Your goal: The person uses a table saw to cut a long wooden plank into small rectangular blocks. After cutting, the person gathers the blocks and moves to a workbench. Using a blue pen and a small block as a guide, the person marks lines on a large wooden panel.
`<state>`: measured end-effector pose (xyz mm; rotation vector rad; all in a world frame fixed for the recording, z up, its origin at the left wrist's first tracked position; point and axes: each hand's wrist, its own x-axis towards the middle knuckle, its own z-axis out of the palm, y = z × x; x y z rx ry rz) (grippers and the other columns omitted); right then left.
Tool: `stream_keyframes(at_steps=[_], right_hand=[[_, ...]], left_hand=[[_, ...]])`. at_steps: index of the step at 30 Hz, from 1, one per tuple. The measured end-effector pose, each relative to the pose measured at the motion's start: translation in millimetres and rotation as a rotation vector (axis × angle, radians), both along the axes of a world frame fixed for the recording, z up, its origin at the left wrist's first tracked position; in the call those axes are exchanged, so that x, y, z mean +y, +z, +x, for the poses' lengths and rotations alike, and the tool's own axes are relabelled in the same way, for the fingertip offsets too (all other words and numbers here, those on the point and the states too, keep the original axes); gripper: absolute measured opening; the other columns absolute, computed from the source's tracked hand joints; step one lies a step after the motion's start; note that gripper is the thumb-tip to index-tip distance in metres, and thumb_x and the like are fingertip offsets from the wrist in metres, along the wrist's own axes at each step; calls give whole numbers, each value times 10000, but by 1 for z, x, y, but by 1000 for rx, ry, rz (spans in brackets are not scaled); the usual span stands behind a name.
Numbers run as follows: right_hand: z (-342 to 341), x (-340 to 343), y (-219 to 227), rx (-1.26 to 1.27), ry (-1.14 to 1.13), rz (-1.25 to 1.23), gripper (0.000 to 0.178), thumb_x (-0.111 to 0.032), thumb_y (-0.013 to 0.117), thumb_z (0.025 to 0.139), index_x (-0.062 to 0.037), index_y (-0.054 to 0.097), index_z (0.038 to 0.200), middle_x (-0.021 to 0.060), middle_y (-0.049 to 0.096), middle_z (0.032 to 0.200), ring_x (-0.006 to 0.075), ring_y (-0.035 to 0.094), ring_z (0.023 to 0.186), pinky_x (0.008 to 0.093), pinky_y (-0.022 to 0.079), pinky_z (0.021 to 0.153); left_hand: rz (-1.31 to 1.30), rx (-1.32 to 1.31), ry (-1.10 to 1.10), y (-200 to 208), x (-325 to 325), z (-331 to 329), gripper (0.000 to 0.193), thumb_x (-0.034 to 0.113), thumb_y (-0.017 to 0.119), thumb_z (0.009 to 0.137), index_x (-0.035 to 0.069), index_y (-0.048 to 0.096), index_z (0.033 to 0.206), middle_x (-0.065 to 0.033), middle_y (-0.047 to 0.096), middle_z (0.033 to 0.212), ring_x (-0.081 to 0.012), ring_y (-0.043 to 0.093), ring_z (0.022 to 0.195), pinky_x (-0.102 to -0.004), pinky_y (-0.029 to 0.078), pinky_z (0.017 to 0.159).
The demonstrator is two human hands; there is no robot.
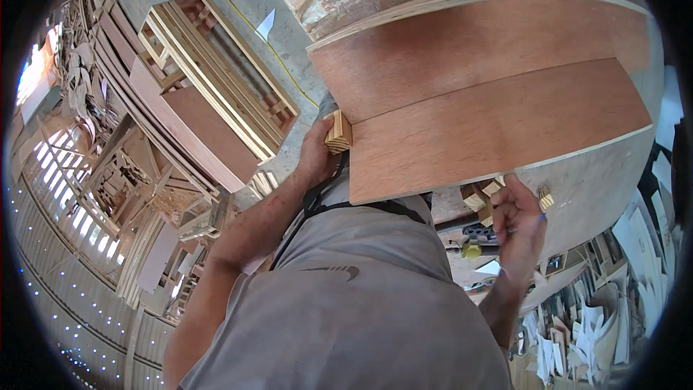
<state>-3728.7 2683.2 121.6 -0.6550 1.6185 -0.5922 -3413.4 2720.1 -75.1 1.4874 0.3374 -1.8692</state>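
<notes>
Reddish-brown plywood panels lie in front of me: a near panel (498,130) whose pale edge faces my body, and a far panel (462,50) meeting it along a dark line. My left hand (315,152) is closed around a short pale wooden block (338,132) with visible end grain, right against the near panel's left end. Under the near panel's front edge is my right hand (521,218). Its index finger reaches up to that edge, the other fingers are curled in, and anything held among them is hidden.
Beneath the panels is a stained worktable (577,202), with small wood offcuts (476,198) near my right hand. A timber frame (224,79) stands on the concrete floor to the left, by a yellow cord (229,0). Sheet scraps (577,339) pile up at lower right.
</notes>
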Motion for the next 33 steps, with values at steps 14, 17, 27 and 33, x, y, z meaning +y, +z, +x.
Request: stream_keyframes(at_steps=[14,17,27,33], right_hand=[[28,-64,30,-111,32,-95,730,-478,537,929,61,411,1403,130,583,1095,132,578,771,223,421,539],[36,-63,24,82,134,-35,556,-347,499,978,53,466,1363,127,599,1082,110,569,738,218,422,537],[32,-46,-11,207,168,-62,396,-213,436,1032,33,498,1336,97,624,1023,52,537,643,188,393,511],[27,-48,-11,22,37,-74,379,-155,421,1022,32,492,1344,100,614,1039,55,519,649,199,380,504]], left_hand=[[20,-73,26,12,-5,-3,241,238,443,966,76,532,1121,-45,604,937,-126,606,776,-282,511,664],[-17,-15,-39,11,-5,1,311,258,425,979,53,486,1205,-87,604,1053,-191,613,947,-335,504,847],[3,-28,40,3,1,-2,313,238,425,959,25,512,1171,-90,620,1016,-185,625,881,-331,514,799],[-4,-19,18,-2,3,1,317,244,432,958,25,520,1169,-89,624,1007,-187,624,887,-334,510,806]])
